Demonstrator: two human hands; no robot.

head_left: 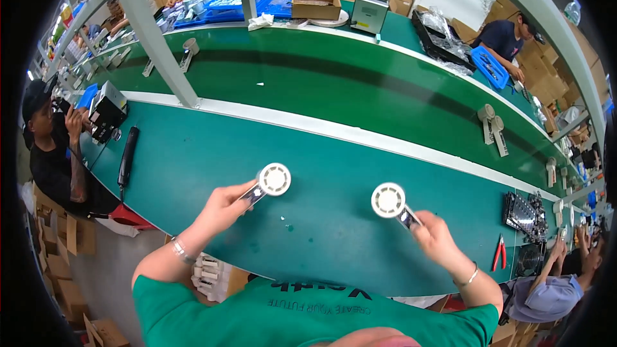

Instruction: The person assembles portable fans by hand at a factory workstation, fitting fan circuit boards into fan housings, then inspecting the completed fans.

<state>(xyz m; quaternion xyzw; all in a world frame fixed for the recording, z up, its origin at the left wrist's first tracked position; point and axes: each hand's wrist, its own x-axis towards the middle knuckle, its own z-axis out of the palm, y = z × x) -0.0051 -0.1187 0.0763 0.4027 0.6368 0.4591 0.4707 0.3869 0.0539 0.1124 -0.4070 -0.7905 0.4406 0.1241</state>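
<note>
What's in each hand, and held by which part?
Left hand: a white round-headed device, by the handle end. Right hand: a similar second device, also by the handle end.

Two hands [222, 209] [432, 234], two white handheld fans [275, 180] [389, 200], one per hand, one red-handled pliers [499, 254] rightward, one black stick-shaped tool [129, 157] leftward

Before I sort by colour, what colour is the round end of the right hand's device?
The round end is mostly white, clearest in head view.
</note>
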